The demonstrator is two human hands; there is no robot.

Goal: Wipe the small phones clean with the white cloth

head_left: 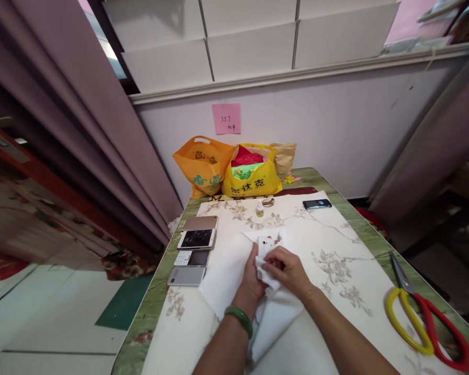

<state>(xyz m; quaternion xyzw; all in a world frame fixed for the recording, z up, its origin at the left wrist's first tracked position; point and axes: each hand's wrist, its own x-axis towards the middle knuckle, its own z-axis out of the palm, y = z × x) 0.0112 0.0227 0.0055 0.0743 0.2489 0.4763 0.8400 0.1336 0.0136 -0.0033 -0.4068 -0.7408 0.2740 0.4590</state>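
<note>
Near the middle of the table, my left hand [252,271] is wrapped round a white mobile phone [264,242], its camera end showing above the fingers. A green bangle circles my left wrist. My right hand [287,268] pinches a bunched part of a white cloth [271,323] against the phone's lower part, which the cloth hides. The rest of that cloth hangs below both hands. Under them lies more white cloth or paper [222,284] with a jagged edge. A small clear bottle [260,210] with yellowish liquid stands just beyond.
Several phones line the left side, among them a cracked-screen phone [197,238] and a keypad phone [191,258]. A dark phone [317,203] lies at the far right. Large scissors [408,297] rest on the right edge. An orange bag [203,166] and a yellow bag [254,182] stand at the back.
</note>
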